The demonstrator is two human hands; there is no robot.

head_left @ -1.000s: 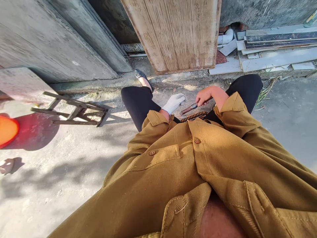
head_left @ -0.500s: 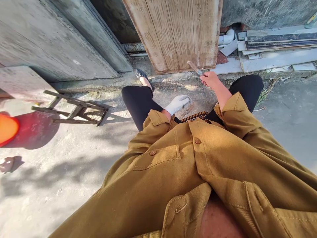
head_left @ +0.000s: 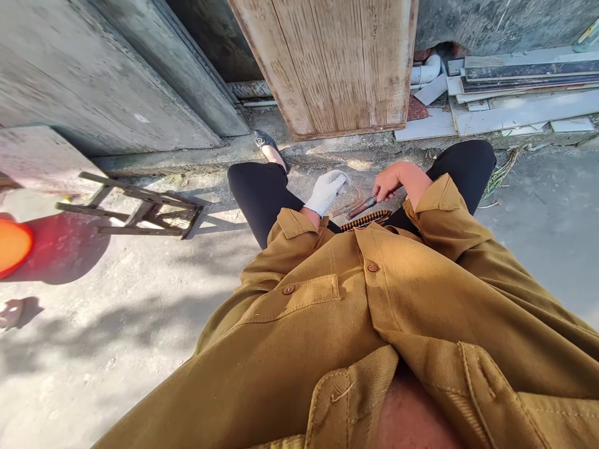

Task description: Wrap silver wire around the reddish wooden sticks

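Note:
My left hand (head_left: 325, 192), in a white glove, is over the ground between my knees, its fingers curled. Beside the fingertips is a blurred, roundish grey-brown shape; what the hand grips cannot be made out. My right hand (head_left: 387, 181) is bare and closed round the dark, wrapped-looking handle of a short stick-like tool (head_left: 361, 208). Its brownish end points down and left, below the gloved fingers, and is smeared by motion. A black-and-yellow striped thing (head_left: 365, 221) lies just below the tool, partly covered by my shirt.
A wooden plank panel (head_left: 337, 68) leans ahead on a low concrete ledge. Boards and tile strips (head_left: 524, 93) are stacked at right by a white pipe (head_left: 427, 71). To the left are a small wooden stool frame (head_left: 140, 209), an orange-red object (head_left: 14, 246) and a large grey panel (head_left: 93, 75).
My right hand has come down and left, and the tool has swung from pointing up toward the panel to low beside the glove. My left hand has shifted slightly up and left.

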